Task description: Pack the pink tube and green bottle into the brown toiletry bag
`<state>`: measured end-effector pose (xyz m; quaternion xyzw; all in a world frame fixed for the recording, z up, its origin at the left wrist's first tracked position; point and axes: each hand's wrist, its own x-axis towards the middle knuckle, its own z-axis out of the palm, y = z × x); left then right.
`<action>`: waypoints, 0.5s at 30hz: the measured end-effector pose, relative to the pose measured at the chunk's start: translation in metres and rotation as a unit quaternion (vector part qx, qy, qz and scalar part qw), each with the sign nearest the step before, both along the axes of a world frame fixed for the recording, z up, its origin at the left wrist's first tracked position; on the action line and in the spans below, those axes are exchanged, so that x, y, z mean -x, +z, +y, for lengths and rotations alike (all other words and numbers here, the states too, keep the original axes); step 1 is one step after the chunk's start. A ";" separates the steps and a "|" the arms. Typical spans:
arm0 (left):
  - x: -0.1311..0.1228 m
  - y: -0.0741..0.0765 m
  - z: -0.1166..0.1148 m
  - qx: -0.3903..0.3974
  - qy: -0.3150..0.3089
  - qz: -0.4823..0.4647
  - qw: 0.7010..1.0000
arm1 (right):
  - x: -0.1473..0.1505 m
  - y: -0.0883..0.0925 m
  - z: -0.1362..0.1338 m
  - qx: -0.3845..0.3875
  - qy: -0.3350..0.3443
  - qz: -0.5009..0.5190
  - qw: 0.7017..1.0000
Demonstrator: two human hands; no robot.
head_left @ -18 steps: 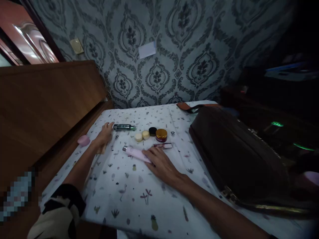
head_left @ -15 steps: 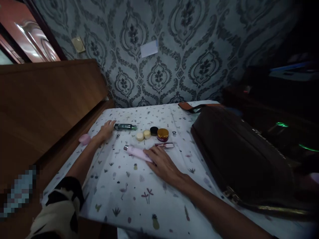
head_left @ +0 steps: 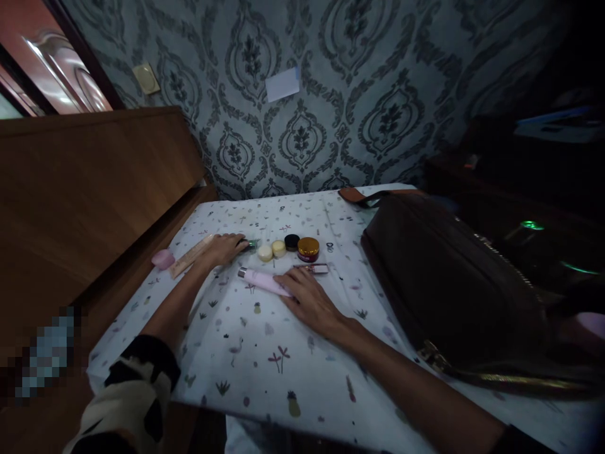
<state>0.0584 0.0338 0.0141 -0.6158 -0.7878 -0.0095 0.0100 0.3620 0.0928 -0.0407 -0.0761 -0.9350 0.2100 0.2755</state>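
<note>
My left hand [head_left: 224, 250] lies over a dark green bottle, fingers closed around it from above. Only the bottle's greenish end [head_left: 253, 243] shows past the fingertips. My right hand [head_left: 309, 293] is closed over the lower end of a pale pink tube [head_left: 259, 279] with a silver cap. Just beyond those fingers is a slim pinkish case [head_left: 316, 268]. Two small cream jars [head_left: 271, 251], a black-lidded jar [head_left: 292, 242] and a gold-lidded jar [head_left: 308, 248] stand close together. A long beige box or stick [head_left: 189, 257] lies beside my left forearm.
A pink rounded object [head_left: 163, 258] is at the left edge of the cloth-covered table [head_left: 265, 378]. The large dark bag [head_left: 449, 284] takes up the right side, its brown strap [head_left: 354, 197] toward the wall. A wooden panel [head_left: 94, 183] borders the left.
My left hand has moved right, from the bottle's left end to over it. The long beige item now shows beside my left forearm. My right hand stays on the pink tube.
</note>
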 end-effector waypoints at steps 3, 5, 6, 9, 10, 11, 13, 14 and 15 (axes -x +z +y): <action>-0.007 0.010 -0.035 -0.003 -0.020 0.003 1.000 | -0.001 0.002 -0.001 0.004 0.031 -0.009 0.999; -0.009 0.013 -0.051 -0.001 -0.035 -0.005 0.999 | -0.001 0.002 -0.001 0.005 0.041 -0.019 0.999; -0.011 0.013 -0.057 -0.002 -0.043 -0.011 0.999 | -0.001 0.002 -0.001 0.006 0.043 -0.021 0.999; -0.015 0.009 -0.068 -0.024 -0.045 -0.017 0.999 | 0.000 0.002 -0.001 0.017 0.046 -0.022 0.999; -0.017 0.008 -0.070 -0.038 -0.038 -0.014 0.998 | 0.000 0.002 -0.001 0.020 0.046 -0.021 0.999; -0.021 0.006 -0.072 -0.055 -0.028 -0.008 0.998 | 0.000 0.002 -0.001 0.023 0.046 -0.022 0.998; -0.034 0.002 -0.074 -0.092 -0.010 0.006 0.996 | 0.000 0.002 -0.001 0.026 0.047 -0.025 0.998; -0.044 0.000 -0.074 -0.109 -0.007 0.011 0.994 | 0.000 0.002 -0.001 0.026 0.046 -0.026 0.998; -0.055 -0.003 -0.074 -0.122 -0.009 0.014 0.992 | 0.000 0.001 -0.001 0.027 0.043 -0.026 0.998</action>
